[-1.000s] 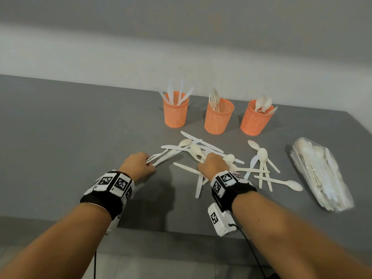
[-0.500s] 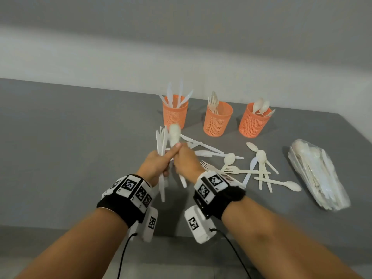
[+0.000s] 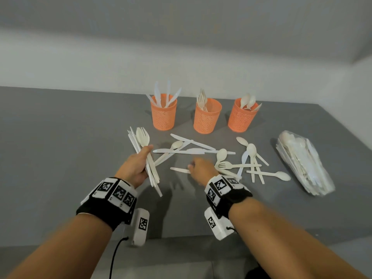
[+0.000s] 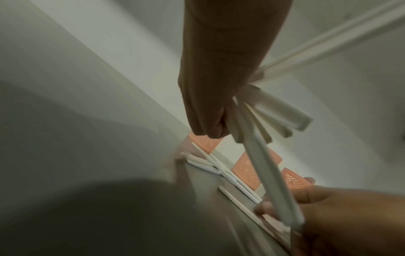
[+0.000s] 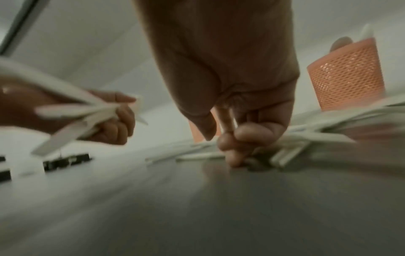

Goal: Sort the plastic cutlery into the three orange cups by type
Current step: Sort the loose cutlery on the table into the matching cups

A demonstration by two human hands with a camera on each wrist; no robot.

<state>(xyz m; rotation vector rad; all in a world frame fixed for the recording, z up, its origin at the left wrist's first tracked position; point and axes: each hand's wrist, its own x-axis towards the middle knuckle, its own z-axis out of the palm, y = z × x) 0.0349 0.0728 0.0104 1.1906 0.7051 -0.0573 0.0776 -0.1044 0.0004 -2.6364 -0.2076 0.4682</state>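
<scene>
Three orange mesh cups stand in a row at the back: the left cup [image 3: 163, 115] has knives, the middle cup [image 3: 207, 117] forks, the right cup [image 3: 241, 117] spoons. My left hand [image 3: 144, 158] is raised above the table and grips a fanned bundle of cutlery [image 3: 143, 137], with a spoon and fork tines showing on top; the handles [image 4: 274, 112] stick out below the fist. My right hand [image 3: 196, 168] is down on the table, its curled fingers [image 5: 230, 147] on the end of a white cutlery piece [image 3: 179, 170]. Loose cutlery [image 3: 193, 151] lies scattered between my hands and the cups.
A clear plastic bag of more cutlery [image 3: 304, 166] lies at the right of the grey table [image 3: 60, 148]. More loose spoons and forks [image 3: 251, 158] lie between my right hand and the bag. The table's front edge runs just under my wrists.
My hands have parted. The left hand kept the bundle, now with the spoon in it, and swung left. The right hand dropped to the table onto a loose piece.
</scene>
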